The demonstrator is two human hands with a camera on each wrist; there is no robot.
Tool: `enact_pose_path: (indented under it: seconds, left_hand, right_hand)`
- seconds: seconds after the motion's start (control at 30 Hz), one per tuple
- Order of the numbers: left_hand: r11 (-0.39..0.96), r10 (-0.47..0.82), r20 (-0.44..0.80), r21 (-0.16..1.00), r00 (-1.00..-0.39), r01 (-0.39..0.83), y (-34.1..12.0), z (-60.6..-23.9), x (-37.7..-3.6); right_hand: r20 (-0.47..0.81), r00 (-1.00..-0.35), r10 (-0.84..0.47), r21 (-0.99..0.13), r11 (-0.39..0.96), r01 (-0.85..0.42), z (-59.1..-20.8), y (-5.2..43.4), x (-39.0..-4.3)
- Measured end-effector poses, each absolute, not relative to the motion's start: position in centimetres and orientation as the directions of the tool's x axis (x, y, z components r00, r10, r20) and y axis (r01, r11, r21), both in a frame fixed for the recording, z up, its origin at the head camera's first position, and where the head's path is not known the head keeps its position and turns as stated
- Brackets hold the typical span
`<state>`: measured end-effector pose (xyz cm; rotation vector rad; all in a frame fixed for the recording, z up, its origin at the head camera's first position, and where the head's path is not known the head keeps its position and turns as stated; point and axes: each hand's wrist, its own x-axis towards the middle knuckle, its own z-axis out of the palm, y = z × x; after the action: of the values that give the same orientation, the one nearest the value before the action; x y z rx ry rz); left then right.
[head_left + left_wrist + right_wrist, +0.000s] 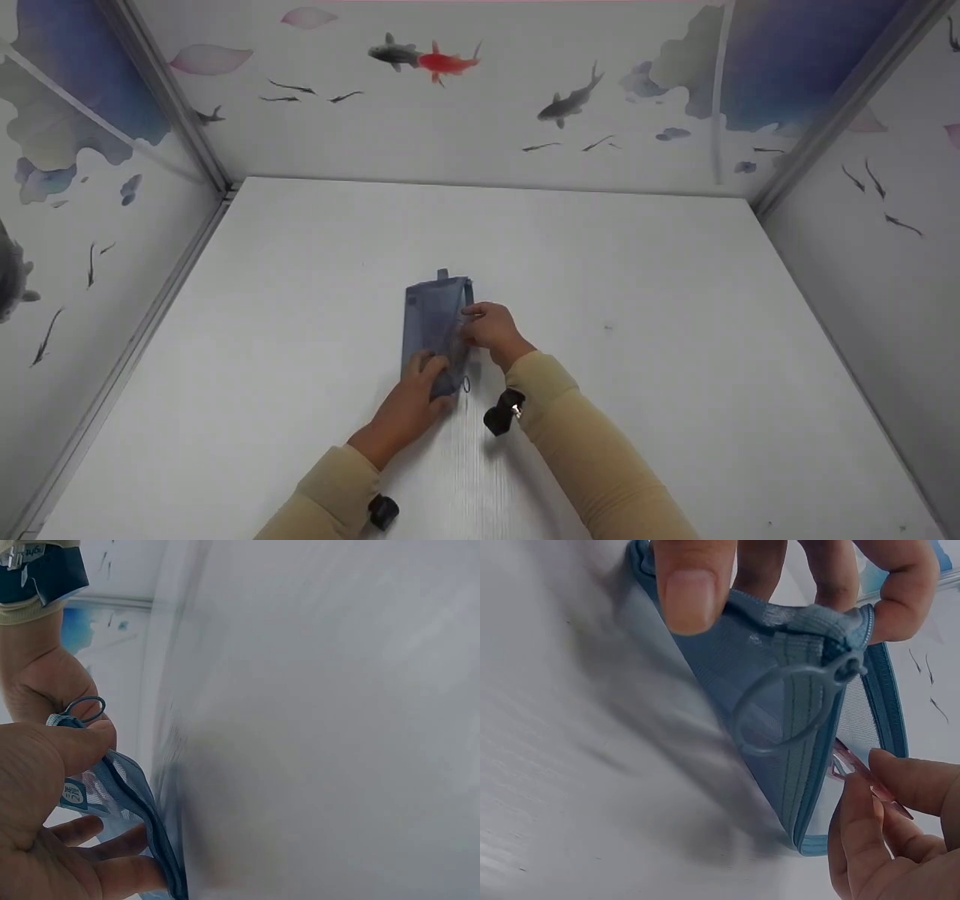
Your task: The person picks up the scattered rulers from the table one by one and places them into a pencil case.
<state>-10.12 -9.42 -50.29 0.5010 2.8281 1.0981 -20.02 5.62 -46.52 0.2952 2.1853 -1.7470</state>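
Head view: blue mesh pouch flat on the white table, near its middle, long axis toward twelve o'clock. Left hand at the six o'clock end, thumb and fingers pinching the corner, likely to anchor the fabric. Right hand at three o'clock, fingertips pinched on the zip edge, probably for parting it. Right wrist view: ring pull dangling at the pinched corner, apparently untouched.
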Motion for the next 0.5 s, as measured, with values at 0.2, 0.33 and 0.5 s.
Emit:
enact_pose_path:
  seconds: [0.2, 0.33, 0.5]
  left_hand:
    - [0.692, 0.322, 0.062, 0.666, -0.945, 0.28, -9.37, -50.29, -10.2]
    - [0.693, 0.327, 0.065, 0.662, -0.943, 0.286, -9.36, -50.27, -10.19]
    - [0.698, 0.331, 0.067, 0.653, -0.941, 0.292, -9.35, -50.38, -10.18]
  right_hand:
    - [-0.385, -0.922, -0.048, -0.905, 0.215, 0.367, -46.49, 5.62, -20.1]
    - [-0.379, -0.924, -0.054, -0.905, 0.229, 0.358, -46.38, 5.62, -19.96]
    - [-0.371, -0.926, -0.066, -0.905, 0.248, 0.345, -46.5, 5.68, -20.0]
